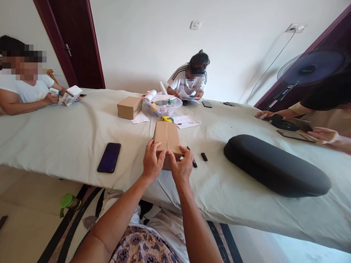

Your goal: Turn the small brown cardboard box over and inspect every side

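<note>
Your left hand (153,159) and right hand (181,165) grip the near end of the cardboard box (168,140) from both sides at 12 o'clock, fingers spread over it, at the edge of the cloth-covered table (68,138), with a phone (109,157) at 10 o'clock.

Honestly not much you can actually read here. Best bet is the white carton (71,95) held up by the person at the upper left of the frame: big dark lettering runs down its side, but it's angled and I can't make out the words. The white T-shirt (187,82) at top centre has a dark word across the chest, starts with something like "Bi", and the rest is too blurry. The sheet of paper (186,121) just right of centre has small print, way too tiny to read.
</note>
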`<state>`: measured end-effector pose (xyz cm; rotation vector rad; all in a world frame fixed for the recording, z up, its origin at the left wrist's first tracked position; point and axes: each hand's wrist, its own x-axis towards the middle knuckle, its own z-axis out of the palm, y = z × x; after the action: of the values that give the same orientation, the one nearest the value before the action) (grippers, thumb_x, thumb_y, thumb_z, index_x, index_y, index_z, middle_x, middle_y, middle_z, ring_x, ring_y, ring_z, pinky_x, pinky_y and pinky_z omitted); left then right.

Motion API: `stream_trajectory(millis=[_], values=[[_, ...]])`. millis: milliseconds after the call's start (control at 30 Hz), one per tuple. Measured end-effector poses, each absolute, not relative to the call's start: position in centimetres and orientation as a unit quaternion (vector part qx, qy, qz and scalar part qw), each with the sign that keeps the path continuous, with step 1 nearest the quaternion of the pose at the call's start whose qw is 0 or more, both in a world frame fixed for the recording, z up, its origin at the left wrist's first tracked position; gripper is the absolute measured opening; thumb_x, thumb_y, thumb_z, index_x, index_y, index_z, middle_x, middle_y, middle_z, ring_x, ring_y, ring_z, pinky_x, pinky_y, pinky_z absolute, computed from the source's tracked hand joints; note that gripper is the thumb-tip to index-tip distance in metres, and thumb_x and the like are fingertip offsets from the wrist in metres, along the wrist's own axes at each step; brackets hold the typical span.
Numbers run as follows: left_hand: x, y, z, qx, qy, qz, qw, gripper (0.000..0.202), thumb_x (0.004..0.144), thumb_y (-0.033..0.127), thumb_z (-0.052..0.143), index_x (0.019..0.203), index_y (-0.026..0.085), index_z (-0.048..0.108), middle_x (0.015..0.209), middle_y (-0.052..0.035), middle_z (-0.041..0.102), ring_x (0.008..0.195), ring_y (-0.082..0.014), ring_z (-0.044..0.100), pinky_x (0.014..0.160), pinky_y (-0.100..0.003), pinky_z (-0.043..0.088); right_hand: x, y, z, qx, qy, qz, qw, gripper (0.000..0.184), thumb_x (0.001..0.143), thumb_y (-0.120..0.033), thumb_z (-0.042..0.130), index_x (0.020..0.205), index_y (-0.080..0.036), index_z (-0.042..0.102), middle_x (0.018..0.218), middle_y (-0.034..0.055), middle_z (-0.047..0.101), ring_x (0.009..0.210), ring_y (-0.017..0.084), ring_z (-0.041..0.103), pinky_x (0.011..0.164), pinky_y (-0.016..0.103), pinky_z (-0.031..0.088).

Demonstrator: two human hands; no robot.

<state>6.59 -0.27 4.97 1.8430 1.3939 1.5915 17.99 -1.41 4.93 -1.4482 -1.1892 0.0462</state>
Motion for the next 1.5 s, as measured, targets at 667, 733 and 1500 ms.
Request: stream_trajectory(millis=[667, 733, 1500], values=[[4.7, 1.5, 3.6, 0.704, 0.437, 0.556, 0.058, 0.042, 0.097, 0.052, 0.045, 0.119, 0.020, 0.060, 0.131, -0.0168, 0.053, 0.129, -0.0264, 0.052, 0.107, -0.044, 0.045, 23.2, -2.7, -1.0, -0.566, -0.652, 0.186, 0.469, 0.035, 0.087, -0.034, 0.058, 0.117, -0.020, 0.067, 0.096, 0.0078, 0.073, 0.088, 0.025, 0.066, 0.084, 0.041, 0.051], [4.7, 1.5, 3.4, 0.701, 0.439, 0.559, 0.048, 0.042, 0.097, 0.052, 0.044, 0.120, 0.020, 0.059, 0.131, -0.0168, 0.053, 0.127, -0.0262, 0.053, 0.106, -0.043, 0.045, 23.1, -3.0, -1.1, -0.587, -0.679, 0.145, 0.416, 0.026, 0.087, -0.031, 0.056, 0.106, -0.019, 0.069, 0.096, 0.0097, 0.074, 0.093, 0.028, 0.065, 0.088, 0.044, 0.049], [3.4, 0.0, 3.7, 0.695, 0.423, 0.579, 0.049, 0.035, 0.098, 0.045, 0.047, 0.121, 0.021, 0.057, 0.129, -0.0157, 0.057, 0.127, -0.0255, 0.054, 0.105, -0.043, 0.046, 22.5, -3.5, -0.3, -0.559, -0.723, 0.090, 0.394, 0.015, 0.091, -0.033, 0.050, 0.081, -0.023, 0.055, 0.078, 0.0056, 0.069, 0.077, 0.024, 0.064, 0.074, 0.034, 0.044]])
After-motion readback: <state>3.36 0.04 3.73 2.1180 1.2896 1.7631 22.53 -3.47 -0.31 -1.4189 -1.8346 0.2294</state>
